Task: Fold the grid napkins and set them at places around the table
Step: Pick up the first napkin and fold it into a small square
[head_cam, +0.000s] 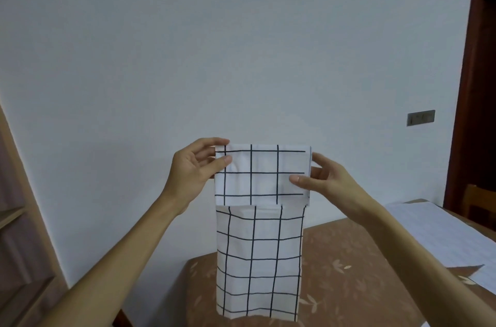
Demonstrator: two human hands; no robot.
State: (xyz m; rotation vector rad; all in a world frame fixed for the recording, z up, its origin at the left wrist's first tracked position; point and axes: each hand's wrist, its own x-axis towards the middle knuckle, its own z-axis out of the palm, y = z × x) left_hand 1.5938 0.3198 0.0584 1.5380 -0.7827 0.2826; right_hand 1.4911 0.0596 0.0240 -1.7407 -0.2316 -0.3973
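Observation:
A white grid napkin with black lines hangs in the air above the table, its top part folded over toward me as a shorter flap. My left hand pinches the top left corner between thumb and fingers. My right hand pinches the right edge of the folded flap, thumb on the front. The long lower part hangs down freely to just above the tabletop.
A table with a brown leaf-patterned cloth lies below the napkin. A white cloth covers its right side. A pale wall is behind, a wooden shelf stands at the left, and a dark door frame at the right.

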